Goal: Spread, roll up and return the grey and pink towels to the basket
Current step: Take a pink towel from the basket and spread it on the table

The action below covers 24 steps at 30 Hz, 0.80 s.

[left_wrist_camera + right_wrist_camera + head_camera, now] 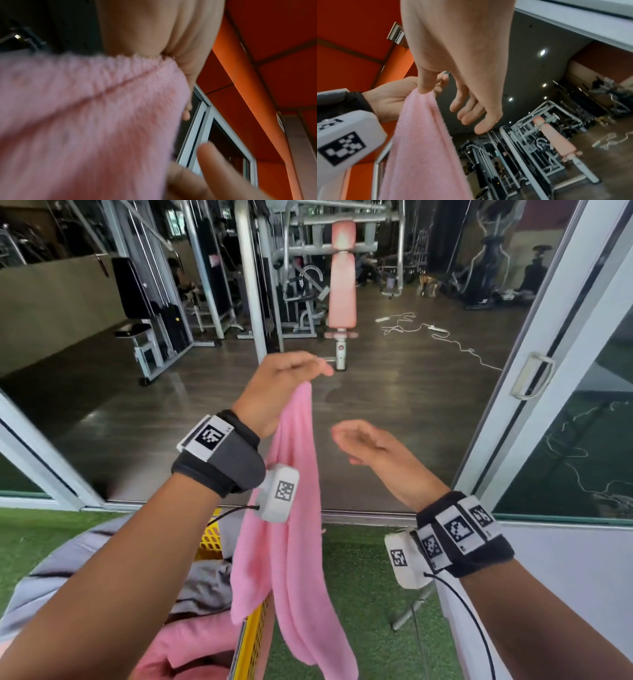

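Observation:
A pink towel (294,525) hangs in long folds from my raised left hand (284,381), which pinches its top edge high over the basket. In the left wrist view the pink towel (85,121) fills the frame under my palm. My right hand (370,443) hovers just right of the towel, fingers relaxed and holding nothing; in the right wrist view the right hand (467,101) is beside the pink towel (423,142) without gripping it. Below, a yellow basket (253,631) holds a grey towel (202,587) and more pink cloth (191,652).
I stand on green artificial turf (359,577) at an open sliding glass door (534,378). Beyond it is a gym floor with weight machines (191,302) and a pink bench (342,278). A white table edge (565,570) is at my right.

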Available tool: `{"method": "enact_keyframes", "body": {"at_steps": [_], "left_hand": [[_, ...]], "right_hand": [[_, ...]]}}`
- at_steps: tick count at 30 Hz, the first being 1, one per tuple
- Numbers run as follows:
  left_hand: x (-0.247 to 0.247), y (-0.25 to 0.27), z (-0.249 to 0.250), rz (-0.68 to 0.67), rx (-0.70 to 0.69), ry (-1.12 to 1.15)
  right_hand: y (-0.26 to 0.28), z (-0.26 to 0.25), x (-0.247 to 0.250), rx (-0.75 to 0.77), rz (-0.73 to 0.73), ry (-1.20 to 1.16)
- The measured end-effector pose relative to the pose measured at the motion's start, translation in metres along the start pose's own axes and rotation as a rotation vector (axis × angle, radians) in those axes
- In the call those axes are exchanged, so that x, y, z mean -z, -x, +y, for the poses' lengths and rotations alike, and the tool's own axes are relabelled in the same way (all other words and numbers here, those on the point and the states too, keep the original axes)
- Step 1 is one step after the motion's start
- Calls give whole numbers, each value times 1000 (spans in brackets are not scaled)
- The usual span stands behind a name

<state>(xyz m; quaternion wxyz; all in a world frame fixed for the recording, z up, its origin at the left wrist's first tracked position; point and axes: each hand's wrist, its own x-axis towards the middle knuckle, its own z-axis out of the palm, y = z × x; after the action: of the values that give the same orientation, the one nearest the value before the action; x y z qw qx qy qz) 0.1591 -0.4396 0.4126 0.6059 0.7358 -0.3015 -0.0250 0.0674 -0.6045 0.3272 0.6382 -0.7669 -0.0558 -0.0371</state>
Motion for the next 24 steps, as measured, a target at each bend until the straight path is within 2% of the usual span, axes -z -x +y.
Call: {"method": "enact_keyframes", "body": {"at_steps": [2, 8, 10, 13, 15, 16, 18, 20, 21, 23, 24], "left_hand": [[-5, 2, 3, -124, -28, -100], [11, 10, 11, -304, -3, -245], [20, 13, 14, -284, -18, -247], [41, 17, 10, -89, -49, -141], [53, 25, -2, 33, -60, -135], [53, 32, -9, 29, -45, -195], [40, 49, -28, -149, 74, -249], [23, 65, -40, -276, 216, -38], [17, 70, -45, -265, 230, 120], [20, 73, -49, -152, 173, 373], [25, 72, -48, -74, 152, 450]], "right_hand": [[-11, -6, -12, 31, -37, -25], [-24, -4, -32, 11, -167, -361], [-22, 2, -38, -38, -213, -470], [-13, 17, -41, -112, -249, -573], [-8, 15, -39, -99, -219, -581], [-8, 10, -38, -56, -176, -521], [-12, -10, -36, 81, -87, -308], [-20, -30, -37, 203, -49, -160], [-23, -35, -38, 223, -54, -123], [-22, -28, -40, 154, -119, -101], [-17, -17, -42, 73, -169, -119]]}}
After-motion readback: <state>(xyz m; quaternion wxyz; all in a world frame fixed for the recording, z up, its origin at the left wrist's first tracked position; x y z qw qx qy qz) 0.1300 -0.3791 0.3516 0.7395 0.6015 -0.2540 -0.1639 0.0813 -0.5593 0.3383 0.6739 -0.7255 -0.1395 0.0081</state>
